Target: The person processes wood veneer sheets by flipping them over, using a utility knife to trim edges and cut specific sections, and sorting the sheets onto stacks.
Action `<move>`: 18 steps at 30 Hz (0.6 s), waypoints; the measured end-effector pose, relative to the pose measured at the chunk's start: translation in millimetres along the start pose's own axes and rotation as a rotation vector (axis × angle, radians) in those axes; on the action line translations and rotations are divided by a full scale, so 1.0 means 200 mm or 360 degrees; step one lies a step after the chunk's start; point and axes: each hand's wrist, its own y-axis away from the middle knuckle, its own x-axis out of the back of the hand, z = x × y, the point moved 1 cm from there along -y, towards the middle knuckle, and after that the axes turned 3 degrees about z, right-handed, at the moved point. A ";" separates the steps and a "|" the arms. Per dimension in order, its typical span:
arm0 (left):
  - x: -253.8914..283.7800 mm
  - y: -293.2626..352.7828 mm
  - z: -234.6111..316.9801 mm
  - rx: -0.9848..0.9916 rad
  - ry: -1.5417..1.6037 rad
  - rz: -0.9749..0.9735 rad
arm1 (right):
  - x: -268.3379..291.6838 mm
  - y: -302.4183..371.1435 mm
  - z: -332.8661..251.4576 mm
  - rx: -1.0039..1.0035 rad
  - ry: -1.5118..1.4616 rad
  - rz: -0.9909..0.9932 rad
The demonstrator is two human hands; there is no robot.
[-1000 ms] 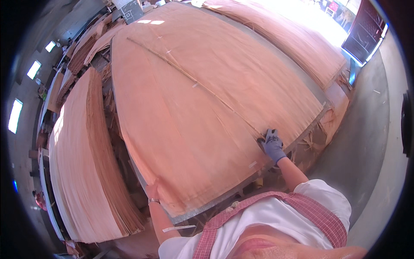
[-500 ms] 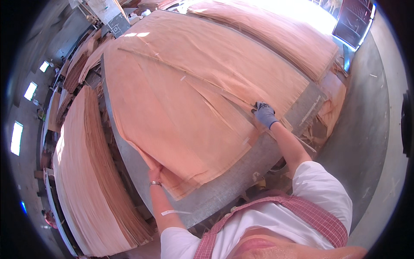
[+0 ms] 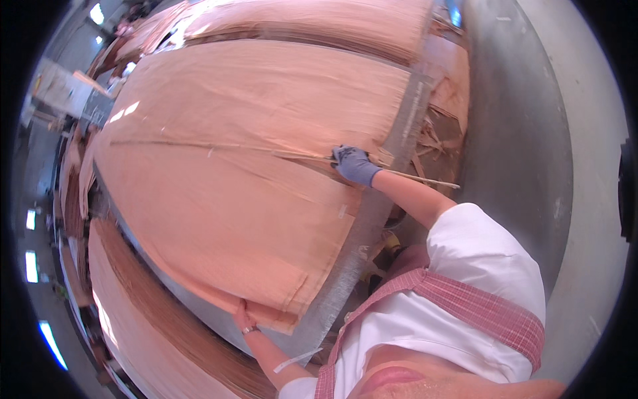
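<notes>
A large thin sheet of reddish wood veneer [image 3: 219, 226] lies over the grey metal tabletop [image 3: 362, 249], its near left edge lifted. My bare left hand [image 3: 244, 317], a band on its wrist, grips that raised edge, with its fingertips partly hidden by the sheet. My right hand [image 3: 354, 164], in a blue-grey glove with dark fingertips, is closed around a long thin stick [image 3: 415, 177]. The stick runs across the veneer toward the far left, and its near end pokes out past my right forearm. Beneath the stick, the veneer shows folds and an overlapping edge.
A tall stack of veneer sheets [image 3: 156, 316] stands along the left of the table. Another veneer stack [image 3: 319, 23] lies beyond the far side. Scraps of veneer [image 3: 435, 136] litter the right end, beside the grey floor [image 3: 512, 159].
The view has swung, so the table appears turned. My right hand still holds the stick, whose near end now shows beyond the forearm. My left hand keeps hold of the veneer edge.
</notes>
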 end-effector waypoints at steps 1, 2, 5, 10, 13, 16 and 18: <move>0.00 0.02 0.01 0.0043 -0.0072 0.0007 | 0.00 0.01 0.01 -0.0037 0.0005 0.0004; 0.00 0.05 0.03 0.0086 -0.0140 0.0021 | -0.01 0.01 0.03 -0.0066 0.0011 0.0006; 0.06 0.06 0.05 0.0121 -0.0189 0.0018 | 0.00 -0.01 0.00 -0.0064 0.0086 -0.0006; 0.05 0.04 0.02 0.0149 -0.0272 -0.0046 | 0.05 0.00 0.05 -0.0085 0.0173 -0.0038; 0.03 0.06 -0.02 0.0058 -0.0254 -0.0055 | 0.07 0.03 0.06 -0.0201 0.0249 -0.0129; -0.02 0.12 -0.03 0.0113 -0.0114 -0.0032 | 0.11 0.02 0.05 -0.0204 0.0231 -0.0083; -0.01 0.08 -0.02 0.0128 -0.0208 0.0004 | 0.07 -0.01 0.05 -0.0174 0.0229 -0.0083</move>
